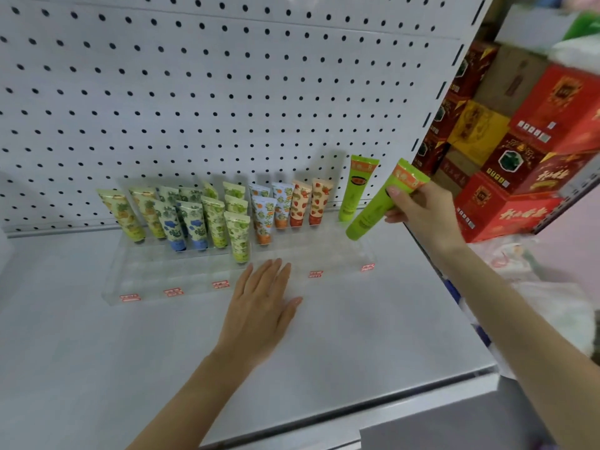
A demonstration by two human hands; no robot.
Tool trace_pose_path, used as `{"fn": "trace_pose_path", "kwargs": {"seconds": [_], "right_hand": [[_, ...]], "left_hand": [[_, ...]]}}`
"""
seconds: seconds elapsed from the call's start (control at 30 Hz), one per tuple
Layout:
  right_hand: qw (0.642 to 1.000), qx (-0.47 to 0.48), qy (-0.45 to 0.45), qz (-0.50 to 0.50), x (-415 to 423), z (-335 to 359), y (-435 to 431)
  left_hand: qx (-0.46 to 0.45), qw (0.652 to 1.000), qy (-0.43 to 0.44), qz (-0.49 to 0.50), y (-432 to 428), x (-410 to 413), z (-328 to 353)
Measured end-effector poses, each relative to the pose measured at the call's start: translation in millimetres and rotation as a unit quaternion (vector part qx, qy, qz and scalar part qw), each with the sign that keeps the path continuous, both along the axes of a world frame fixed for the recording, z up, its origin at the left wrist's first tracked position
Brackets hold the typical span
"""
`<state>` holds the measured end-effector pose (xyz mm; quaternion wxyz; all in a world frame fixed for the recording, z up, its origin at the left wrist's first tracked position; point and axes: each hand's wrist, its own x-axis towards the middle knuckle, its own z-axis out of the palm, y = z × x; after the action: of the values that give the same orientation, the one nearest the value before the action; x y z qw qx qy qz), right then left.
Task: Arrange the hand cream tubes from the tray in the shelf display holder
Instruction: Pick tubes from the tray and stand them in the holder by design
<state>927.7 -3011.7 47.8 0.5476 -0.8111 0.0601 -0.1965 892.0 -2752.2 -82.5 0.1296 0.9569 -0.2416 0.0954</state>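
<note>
fingers (396, 193) of right hand (422, 209) partly cover green tube (370, 216); price labels (220, 284) unreadable.

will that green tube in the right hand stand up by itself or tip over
Likely tippy: the green tube is tall with a narrow cap end, so it probably needs a slot in the clear display holder, where its twin tube stands upright. Seems light: the right hand pinches it near the top.

right hand (418, 207) holding green tube (376, 206), display holder (181, 280)

Both forearms bare; right hand (418, 209) nail seemingly pale-pink polished.
</note>
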Motion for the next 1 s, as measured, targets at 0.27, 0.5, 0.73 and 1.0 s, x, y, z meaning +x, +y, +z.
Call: {"fn": "trace_pose_path", "kwargs": {"seconds": [0.27,0.5,0.73,1.0], "right_hand": [[0.998,-0.041,0.005,-0.049,32,-24,-3],[0.992,-0.115,0.038,-0.020,44,-24,2],[0.992,-0.106,0.066,-0.031,52,-22,5],[0.993,-0.085,0.081,-0.017,50,-22,1]], "left_hand": [[-0.009,1.000,0.016,0.009,1,2,1],[-0.013,0.999,0.036,0.011,2,2,2],[-0.014,0.999,0.030,0.015,1,3,0],[-0.023,1.000,0.012,0.016,0,3,-3]]}}
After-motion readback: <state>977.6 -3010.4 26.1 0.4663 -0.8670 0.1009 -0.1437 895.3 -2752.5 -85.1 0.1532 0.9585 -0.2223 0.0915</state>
